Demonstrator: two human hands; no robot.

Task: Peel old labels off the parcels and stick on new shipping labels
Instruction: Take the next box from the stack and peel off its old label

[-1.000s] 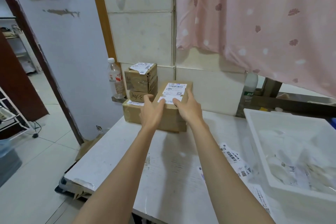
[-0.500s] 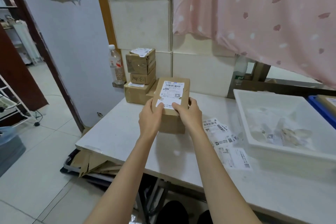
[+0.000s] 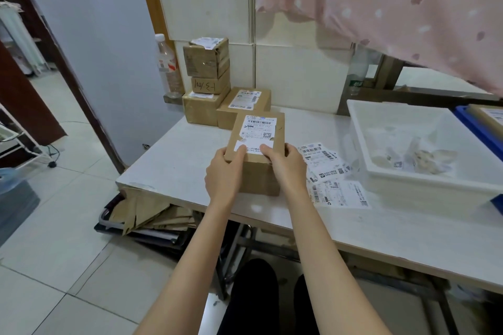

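Observation:
A brown cardboard parcel (image 3: 258,179) sits near the front of the white table (image 3: 174,168). A white shipping label (image 3: 258,129) covers its top, torn along the lower edge. My left hand (image 3: 224,174) grips the parcel's near left corner, thumb on the label's lower edge. My right hand (image 3: 288,168) grips the near right corner, thumb also on the label. Several loose labels (image 3: 330,179) lie on the table just right of the parcel.
More parcels (image 3: 206,76) are stacked at the table's back left by the tiled wall, one flat box (image 3: 245,110) behind the held parcel. A plastic bottle (image 3: 167,65) stands beside them. A white bin (image 3: 424,177) with peeled scraps sits at the right. Flattened cardboard (image 3: 147,215) lies under the table.
Both hands have pulled the parcel from the back stack toward the table's front edge. The box behind it has come into view.

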